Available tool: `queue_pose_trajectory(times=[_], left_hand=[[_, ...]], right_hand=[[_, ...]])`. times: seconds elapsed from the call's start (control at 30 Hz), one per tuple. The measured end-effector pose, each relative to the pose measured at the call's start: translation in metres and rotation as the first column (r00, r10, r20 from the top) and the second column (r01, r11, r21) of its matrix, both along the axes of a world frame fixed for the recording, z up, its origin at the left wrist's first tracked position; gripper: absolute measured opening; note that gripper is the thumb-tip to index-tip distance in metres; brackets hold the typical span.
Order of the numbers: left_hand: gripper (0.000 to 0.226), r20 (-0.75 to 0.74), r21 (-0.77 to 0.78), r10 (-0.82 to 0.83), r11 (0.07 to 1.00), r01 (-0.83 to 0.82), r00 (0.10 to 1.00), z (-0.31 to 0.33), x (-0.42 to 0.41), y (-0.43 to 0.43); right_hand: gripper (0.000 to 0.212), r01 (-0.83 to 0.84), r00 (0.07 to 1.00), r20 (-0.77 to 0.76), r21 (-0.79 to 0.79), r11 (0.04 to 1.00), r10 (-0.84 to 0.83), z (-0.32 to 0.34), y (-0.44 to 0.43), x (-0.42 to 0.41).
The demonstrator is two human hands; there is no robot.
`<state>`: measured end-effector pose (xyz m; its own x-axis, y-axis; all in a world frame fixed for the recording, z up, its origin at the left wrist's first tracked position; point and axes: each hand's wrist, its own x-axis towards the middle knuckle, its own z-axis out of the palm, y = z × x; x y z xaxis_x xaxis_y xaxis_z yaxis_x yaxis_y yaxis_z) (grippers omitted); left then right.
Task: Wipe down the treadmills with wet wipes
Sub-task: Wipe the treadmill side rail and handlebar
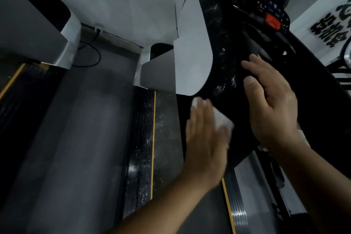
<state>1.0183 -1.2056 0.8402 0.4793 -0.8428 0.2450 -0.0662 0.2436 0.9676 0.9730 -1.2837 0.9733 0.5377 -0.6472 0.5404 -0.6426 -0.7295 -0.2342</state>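
Note:
My left hand [206,138] lies flat, fingers straight, pressing a white wet wipe [279,119] against the glossy black console arm [224,59] of the treadmill. The wipe shows beyond my fingertips and to the right of the hand. Further up the same black surface my right hand [269,100] rests with its fingers spread and straight, holding nothing. Wet streaks shine on the black surface above the hands. The console's red stop button [272,21] sits at the upper right.
The treadmill's side rail with a yellow line [153,146] runs below the console arm. A grey belt [79,148] lies to the left. A second treadmill's white and grey housing [38,30] stands at far left. A wall socket with a black cable [98,30] is at the back.

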Motion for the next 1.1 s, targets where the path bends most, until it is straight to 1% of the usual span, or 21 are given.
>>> queue_pose_trajectory(times=[0.03, 0.07, 0.1, 0.17, 0.2, 0.23, 0.3, 0.37, 0.43, 0.47, 0.5, 0.57, 0.6, 0.67, 0.73, 0.8, 0.87, 0.93, 0.97, 1.03, 1.1], left_hand=[[0.064, 0.089, -0.049, 0.001, 0.999, 0.004, 0.996, 0.000, -0.009, 0.012], [0.065, 0.148, -0.083, -0.005, 0.996, 0.017, 0.989, -0.006, -0.017, 0.024], [0.064, 0.157, -0.084, -0.013, 0.996, 0.027, 0.987, -0.014, -0.022, 0.032], [0.063, 0.087, -0.021, -0.040, 0.999, 0.042, 0.995, -0.018, -0.015, 0.026], [0.062, 0.067, 0.011, -0.051, 0.999, 0.050, 0.996, -0.011, -0.006, 0.014], [0.060, 0.078, 0.029, -0.055, 0.998, 0.053, 0.995, 0.002, 0.005, 0.000], [0.060, 0.136, -0.008, -0.051, 0.999, 0.052, 0.989, 0.031, 0.023, -0.020], [0.061, 0.186, -0.069, -0.037, 0.996, 0.051, 0.982, 0.040, 0.023, -0.019], [0.060, 0.215, -0.109, -0.034, 0.992, 0.059, 0.976, 0.022, 0.014, -0.004], [0.059, 0.224, -0.099, -0.036, 0.993, 0.059, 0.974, 0.013, 0.013, 0.001], [0.060, 0.225, -0.071, -0.041, 0.996, 0.059, 0.974, 0.009, 0.015, -0.001], [0.061, 0.227, 0.006, -0.051, 0.999, 0.051, 0.972, 0.022, 0.028, -0.020], [0.061, 0.243, 0.026, -0.058, 0.998, 0.053, 0.968, 0.036, 0.037, -0.031], [0.060, 0.287, -0.024, -0.051, 0.998, 0.060, 0.957, 0.057, 0.046, -0.042], [0.059, 0.334, -0.083, -0.027, 0.995, 0.058, 0.942, 0.050, 0.036, -0.028], [0.060, 0.370, -0.127, -0.023, 0.989, 0.075, 0.929, 0.030, 0.027, -0.009], [0.061, 0.360, -0.080, -0.053, 0.993, 0.087, 0.931, 0.033, 0.033, -0.016], [0.064, 0.360, 0.013, -0.078, 0.997, 0.079, 0.930, 0.059, 0.047, -0.038], [0.066, 0.380, 0.024, -0.085, 0.996, 0.081, 0.921, 0.073, 0.052, -0.046], [0.063, 0.419, -0.029, -0.058, 0.997, 0.077, 0.906, 0.079, 0.048, -0.043], [0.059, 0.424, -0.056, -0.061, 0.994, 0.093, 0.904, 0.059, 0.041, -0.025]], right_hand=[[0.048, -0.005, 1.000, 0.000, -0.001, 1.000, 0.005, -0.001, 0.000, 0.000], [0.048, -0.015, 1.000, 0.005, 0.000, 1.000, 0.015, -0.001, 0.000, 0.000], [0.046, -0.025, 1.000, 0.015, 0.003, 1.000, 0.025, -0.002, 0.000, -0.001], [0.044, -0.032, 0.998, 0.048, 0.014, 0.999, 0.031, -0.001, 0.000, -0.001], [0.044, -0.027, 0.998, 0.064, 0.034, 0.999, 0.025, -0.001, 0.000, -0.001], [0.045, -0.018, 0.997, 0.080, 0.061, 0.998, 0.014, -0.001, 0.000, -0.001], [0.046, -0.001, 0.992, 0.123, 0.119, 0.993, -0.013, -0.001, -0.001, -0.001], [0.048, 0.010, 0.989, 0.143, 0.172, 0.985, -0.035, 0.000, -0.001, -0.001], [0.050, 0.006, 0.993, 0.115, 0.195, 0.981, -0.029, 0.002, 0.000, -0.001], [0.052, -0.003, 0.996, 0.088, 0.208, 0.978, -0.015, 0.004, -0.001, -0.002], [0.052, -0.015, 0.998, 0.059, 0.228, 0.974, 0.002, 0.007, -0.003, -0.003], [0.053, -0.048, 0.999, 0.027, 0.299, 0.953, 0.042, 0.011, -0.006, -0.008], [0.052, -0.064, 0.997, 0.052, 0.345, 0.937, 0.049, 0.012, -0.007, -0.010], [0.047, -0.078, 0.988, 0.155, 0.409, 0.909, 0.015, 0.015, -0.008, -0.010], [0.043, -0.066, 0.963, 0.262, 0.461, 0.885, -0.065, 0.015, -0.009, -0.008], [0.043, -0.075, 0.930, 0.340, 0.543, 0.836, -0.137, 0.015, -0.009, -0.004], [0.043, -0.058, 0.938, 0.314, 0.560, 0.826, -0.148, 0.018, -0.010, -0.003], [0.044, -0.030, 0.963, 0.238, 0.557, 0.830, -0.124, 0.020, -0.010, -0.003], [0.045, -0.027, 0.970, 0.217, 0.558, 0.829, -0.114, 0.022, -0.010, -0.004], [0.047, -0.046, 0.976, 0.202, 0.563, 0.825, -0.083, 0.023, -0.012, -0.007], [0.048, -0.062, 0.983, 0.176, 0.559, 0.827, -0.045, 0.023, -0.015, -0.010]])
